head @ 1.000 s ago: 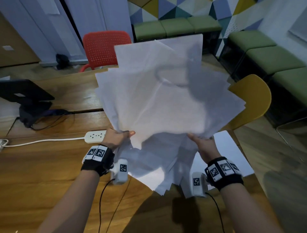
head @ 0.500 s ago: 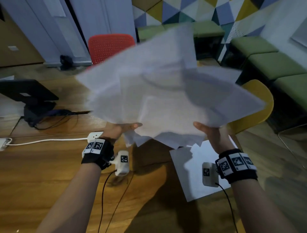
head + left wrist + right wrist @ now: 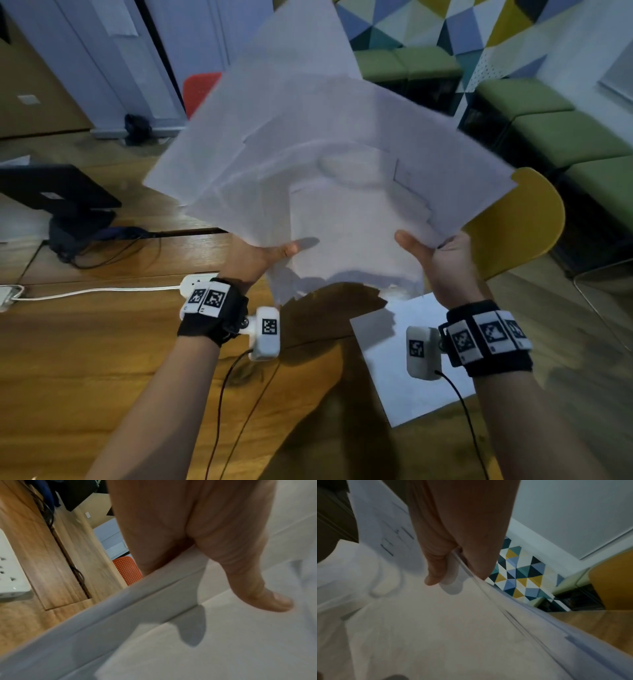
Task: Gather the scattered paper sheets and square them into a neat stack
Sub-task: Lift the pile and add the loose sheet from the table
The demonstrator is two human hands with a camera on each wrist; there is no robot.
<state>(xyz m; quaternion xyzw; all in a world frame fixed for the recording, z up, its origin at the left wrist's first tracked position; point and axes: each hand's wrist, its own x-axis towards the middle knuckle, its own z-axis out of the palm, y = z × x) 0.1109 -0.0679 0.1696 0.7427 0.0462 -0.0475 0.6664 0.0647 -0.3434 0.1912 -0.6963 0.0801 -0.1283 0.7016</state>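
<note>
A loose, fanned bundle of white paper sheets (image 3: 329,171) is held up in the air above the wooden table (image 3: 85,359), its corners sticking out at different angles. My left hand (image 3: 263,255) pinches its lower left edge, thumb on top and fingers hidden behind the sheets (image 3: 188,635). My right hand (image 3: 431,253) pinches the lower right edge the same way, with the thumb lying on the top sheet (image 3: 436,628). One single sheet (image 3: 407,363) lies flat on the table below my right wrist.
A white power strip (image 3: 193,282) with its cable lies on the table behind my left wrist. A dark device on a stand (image 3: 58,202) sits at the far left. A yellow chair (image 3: 520,222) stands at the table's right edge, a red chair (image 3: 200,87) beyond it.
Both hands have lifted the bundle off the table and tipped it upward. The lower sheets that hung over the table have come up, uncovering the single sheet that lies there.
</note>
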